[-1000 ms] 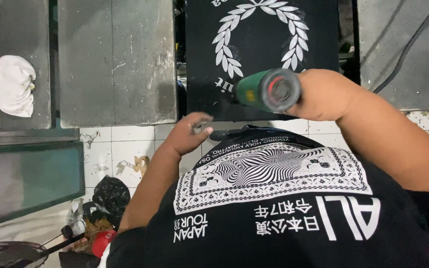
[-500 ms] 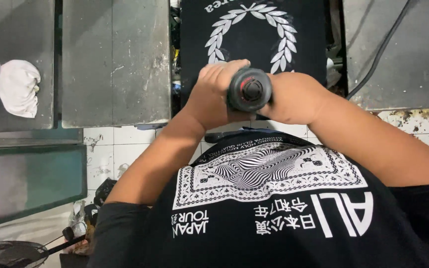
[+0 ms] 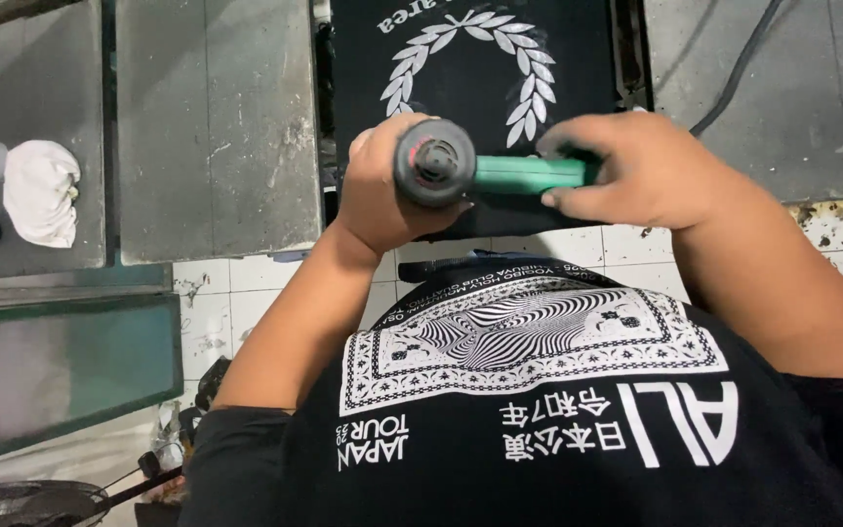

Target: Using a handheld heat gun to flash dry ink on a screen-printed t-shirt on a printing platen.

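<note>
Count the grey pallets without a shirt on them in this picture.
3. One large pallet lies left of the black shirt, one at far left bears a white rag, one lies at right. Others may lie outside the view.

even, soft overhead light; faint shadows, sharp focus, slight blur on hands.

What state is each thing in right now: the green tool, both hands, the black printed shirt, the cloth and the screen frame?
Green tool: held level above the shirt, round dark end toward the camera.
Left hand: wrapped around the tool's dark end.
Right hand: gripping the green body.
Black shirt: laid flat, white wreath print showing.
White cloth: bunched up on the grey platen.
Screen frame: lying flat, untouched.
</note>
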